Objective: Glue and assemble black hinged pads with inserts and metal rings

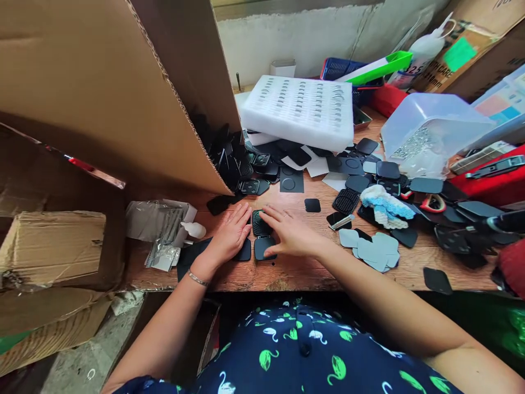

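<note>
right grip [289, 232] spread open now, fingertips over the far half of an open black case [261, 244], thumb down on the near half, no clench to be seen! left grip [229, 234], palm down, fingers stretched out and laid close together, angled away from the body; whether it has hold of anything underneath, i can't tell. the case lies on the table [295, 275], between the two hands, long axis running from the near edge out toward the wall [295, 41], ridged half at the far end, smooth half at the near end. just left of it, a dark square piece [243, 251] peeks out by the left grip. over to the right, grey plates [375, 251] overlap near a blue-and-white cloth [385, 207], and farther back sits a white foam tray [295, 112].
</note>
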`<state>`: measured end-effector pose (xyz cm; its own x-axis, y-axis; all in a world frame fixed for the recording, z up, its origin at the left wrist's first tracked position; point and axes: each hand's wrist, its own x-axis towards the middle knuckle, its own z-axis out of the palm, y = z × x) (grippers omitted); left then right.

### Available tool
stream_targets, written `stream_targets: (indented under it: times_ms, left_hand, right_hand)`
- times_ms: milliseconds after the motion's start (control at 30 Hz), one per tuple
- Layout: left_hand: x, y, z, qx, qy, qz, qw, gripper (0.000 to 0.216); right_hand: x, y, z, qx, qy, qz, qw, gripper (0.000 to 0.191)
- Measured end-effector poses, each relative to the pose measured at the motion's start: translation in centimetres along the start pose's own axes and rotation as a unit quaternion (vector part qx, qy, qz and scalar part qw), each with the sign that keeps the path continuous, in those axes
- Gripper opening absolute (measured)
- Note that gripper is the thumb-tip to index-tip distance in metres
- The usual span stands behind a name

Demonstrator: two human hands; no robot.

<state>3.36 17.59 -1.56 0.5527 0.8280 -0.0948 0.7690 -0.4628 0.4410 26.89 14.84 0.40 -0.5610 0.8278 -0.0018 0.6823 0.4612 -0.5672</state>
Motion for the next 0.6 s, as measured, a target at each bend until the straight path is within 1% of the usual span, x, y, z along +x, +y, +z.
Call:
stream_targets:
  times_ms: [67,133,300,400,467,500,533,600]
  left_hand:
    - [0.0,0.3,0.4,0.018,-0.023,0.007,1.0,0.057]
    - [-0.1,0.5,1.0,0.046,-0.026,0.016,0.998,0.059]
    - [-0.3,0.1,2.4,0.116,0.012,0.043,0.992,0.064]
    - [-0.3,-0.4,2.7,0.131,0.024,0.05,0.99,0.064]
    - [-0.4,-0.6,2.6,0.133,0.026,0.054,0.989,0.062]
    - [-0.4,-0.5,2.5,0.133,0.029,0.053,0.989,0.062]
    - [-0.5,-0.3,2.5,0.132,0.033,0.053,0.989,0.062]
    - [-0.6,0.5,2.4,0.132,0.038,0.051,0.989,0.061]
  right_hand:
    - [0.3,-0.2,0.5,-0.026,-0.044,-0.01,0.999,0.114]
    - [0.5,-0.3,1.0,-0.04,-0.06,-0.01,0.997,0.117]
    - [0.4,-0.6,1.9,-0.07,-0.068,0.003,0.995,0.115]
    - [0.1,-0.8,2.1,-0.074,-0.061,0.002,0.995,0.115]
    - [0.2,-0.9,2.0,-0.06,-0.042,0.0,0.997,0.113]
    - [0.6,-0.9,1.8,-0.044,-0.025,0.003,0.999,0.108]
    - [1.1,-0.8,1.5,-0.023,0.002,0.02,1.0,0.097]
    - [3.1,-0.4,0.5,0.017,0.075,0.089,0.993,0.06]
